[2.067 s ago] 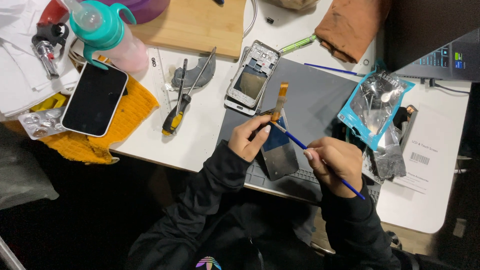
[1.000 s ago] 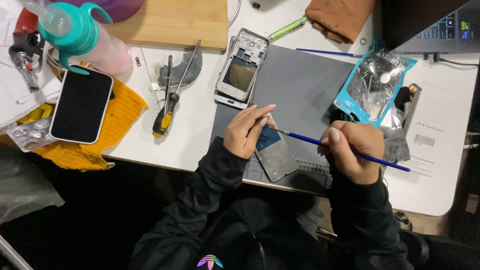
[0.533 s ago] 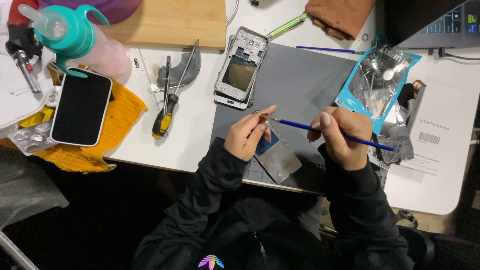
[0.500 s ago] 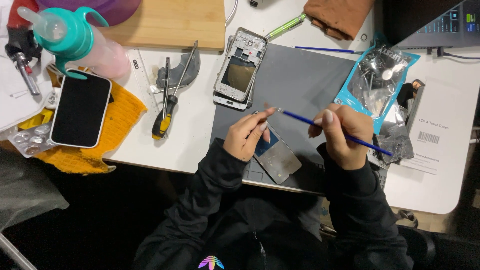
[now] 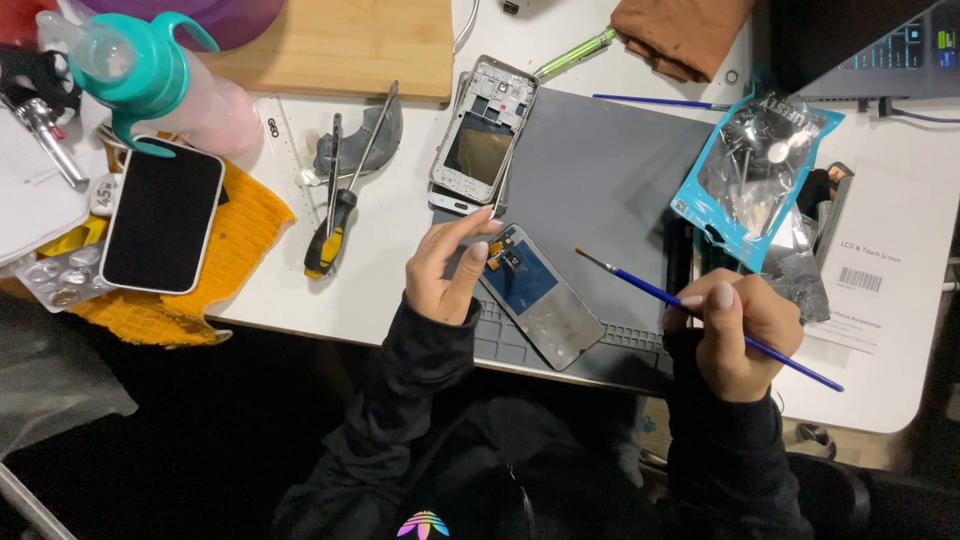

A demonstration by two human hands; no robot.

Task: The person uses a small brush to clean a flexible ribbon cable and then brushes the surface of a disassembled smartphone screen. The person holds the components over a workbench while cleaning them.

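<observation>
At the far left a black phone lies face up on a yellow cloth, near a teal-capped bottle. Right of them a yellow-handled screwdriver rests on the white surface. An opened phone frame sits at the far left edge of the grey mat. The left hand pinches the left end of a screen panel, thumb and fingertips closed on it, the panel lying slanted on the mat's near part. The right hand grips a thin blue brush, its tip raised just right of the panel, not touching it. A blue plastic bag lies far right.
</observation>
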